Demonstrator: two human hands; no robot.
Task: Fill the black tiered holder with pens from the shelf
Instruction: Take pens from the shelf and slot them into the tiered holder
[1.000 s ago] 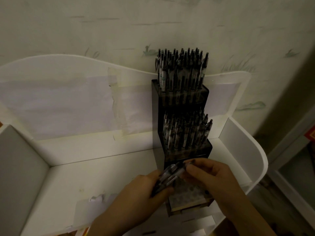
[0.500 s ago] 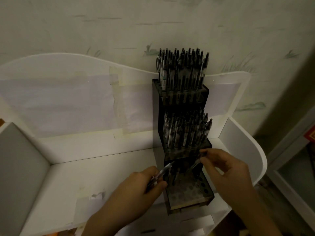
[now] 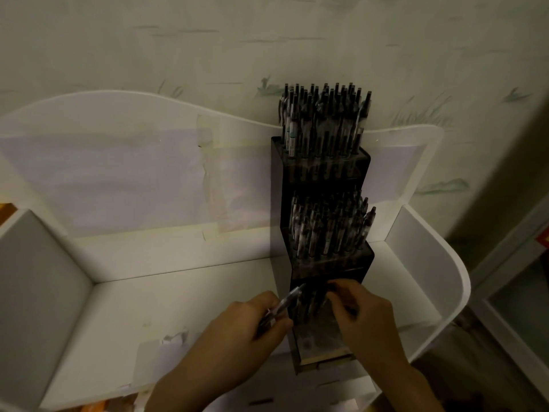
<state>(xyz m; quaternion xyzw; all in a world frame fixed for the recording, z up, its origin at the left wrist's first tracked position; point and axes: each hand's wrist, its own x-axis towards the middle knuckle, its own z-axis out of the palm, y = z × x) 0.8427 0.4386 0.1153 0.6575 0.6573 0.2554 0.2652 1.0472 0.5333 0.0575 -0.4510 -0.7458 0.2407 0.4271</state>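
At the front of a white shelf unit [image 3: 208, 298], a person's left hand [image 3: 237, 331] grips a small bundle of slim, clear-barrelled pens with dark tips [image 3: 285, 303], fingers curled round the barrels. The right hand [image 3: 359, 316] reaches over the lowest step of the black tiered plastic pen holder [image 3: 323, 263], fingertips pinched at what appears to be a single pen going into a slot, though the dim light blurs that detail. The upper two tiers bristle with upright pens; the bottom tier shows only a few, with open holes nearer the camera. The pens look light, stiff and smooth, likely to slip against one another in a bunch, so each is best taken mid-barrel between thumb and finger and lowered straight down. The tall, narrow holder could tip if knocked sideways. It stands toward the right of the shelf's white floor, near the curved right side panel [image 3: 439, 263]. Taped paper [image 3: 118, 179] covers the shelf's back board, below pale wallpaper with faint grass marks [image 3: 267, 40].
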